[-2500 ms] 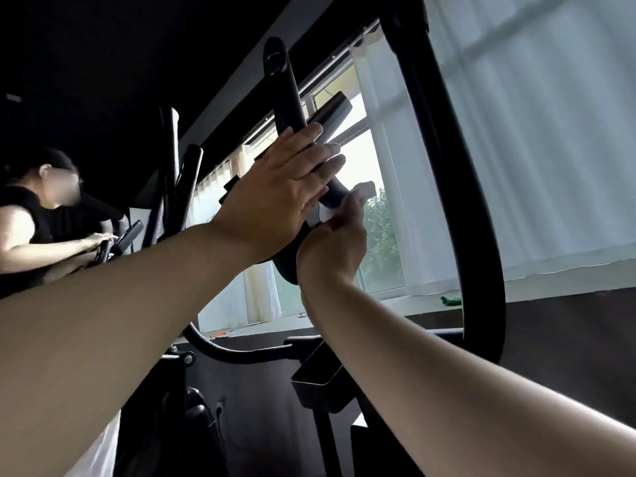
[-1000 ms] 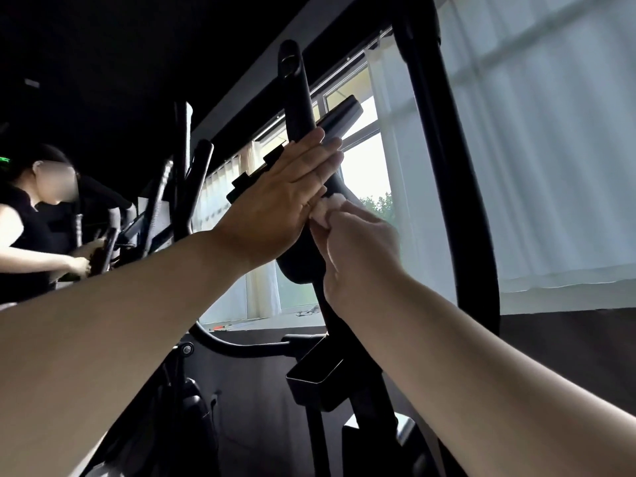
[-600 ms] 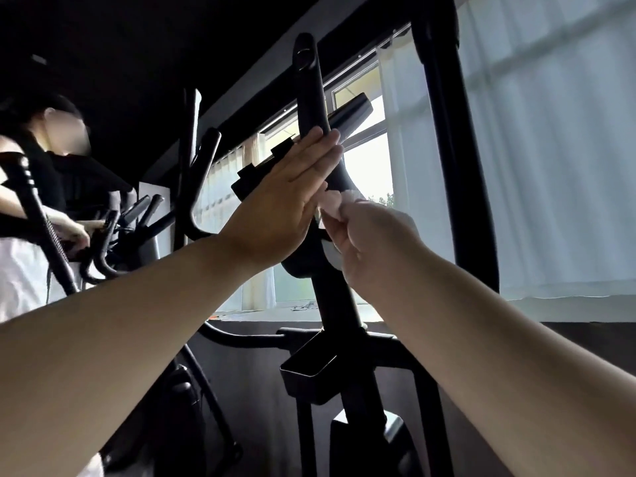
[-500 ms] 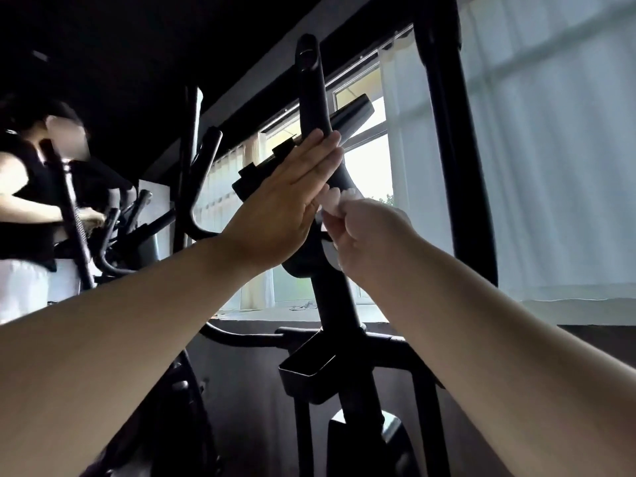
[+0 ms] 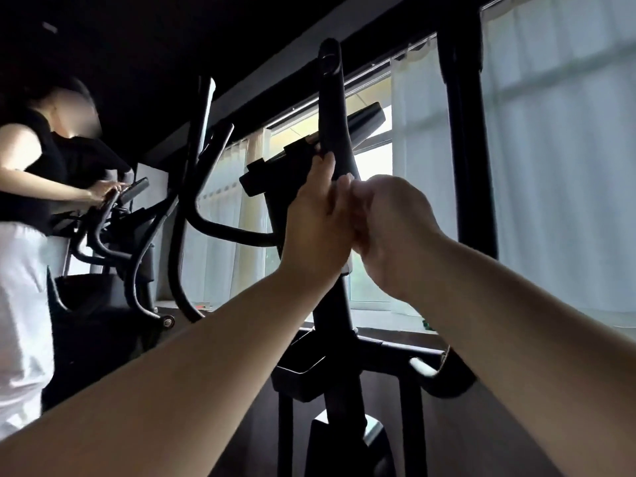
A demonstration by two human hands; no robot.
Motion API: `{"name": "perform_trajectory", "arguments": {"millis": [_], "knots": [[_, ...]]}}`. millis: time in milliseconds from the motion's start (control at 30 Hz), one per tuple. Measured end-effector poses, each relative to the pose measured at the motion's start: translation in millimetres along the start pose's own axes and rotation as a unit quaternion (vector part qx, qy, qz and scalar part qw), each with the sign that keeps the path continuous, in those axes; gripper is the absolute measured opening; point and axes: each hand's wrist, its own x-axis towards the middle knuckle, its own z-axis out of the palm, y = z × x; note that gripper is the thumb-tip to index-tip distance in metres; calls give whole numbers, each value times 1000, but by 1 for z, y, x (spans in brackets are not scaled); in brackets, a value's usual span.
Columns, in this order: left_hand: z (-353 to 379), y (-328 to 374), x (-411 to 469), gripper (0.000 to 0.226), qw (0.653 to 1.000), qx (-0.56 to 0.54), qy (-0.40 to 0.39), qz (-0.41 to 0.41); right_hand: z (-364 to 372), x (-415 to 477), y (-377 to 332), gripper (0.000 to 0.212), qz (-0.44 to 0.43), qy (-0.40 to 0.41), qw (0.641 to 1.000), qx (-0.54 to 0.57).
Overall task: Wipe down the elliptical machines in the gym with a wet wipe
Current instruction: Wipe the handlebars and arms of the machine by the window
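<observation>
**Two hands meet on an elliptical's handlebar**

The straight fingers [image 5: 325, 173] of the left hand [image 5: 316, 228] lie flat against the upright black handlebar [image 5: 332, 105], palm pressed to its side just under the console [image 5: 275, 170]. The right hand [image 5: 389, 228] is balled tight beside it, knuckles touching the left, its fingers curled in on a wet wipe [image 5: 345, 267]. Only a pale scrap of the wipe shows, below where the two hands join. Both bare forearms reach up from the lower edge of the view. Beneath the hands the elliptical machine [image 5: 332, 321] drops to a black tray [image 5: 299, 370] on its mast. Behind it are a bright window [image 5: 373, 166] and a sheer white curtain [image 5: 557, 166]. At far left a second person [image 5: 27, 187], in a black top and white bottoms, stands at the neighbouring machine [image 5: 113, 215] with hands on its grips.
</observation>
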Motion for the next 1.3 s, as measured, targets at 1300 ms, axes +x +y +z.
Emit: {"name": "perform_trajectory", "arguments": {"millis": [1300], "knots": [[104, -37, -9, 27, 938, -227, 240, -107, -13, 97, -78, 70, -444, -236, 209, -839]]}}
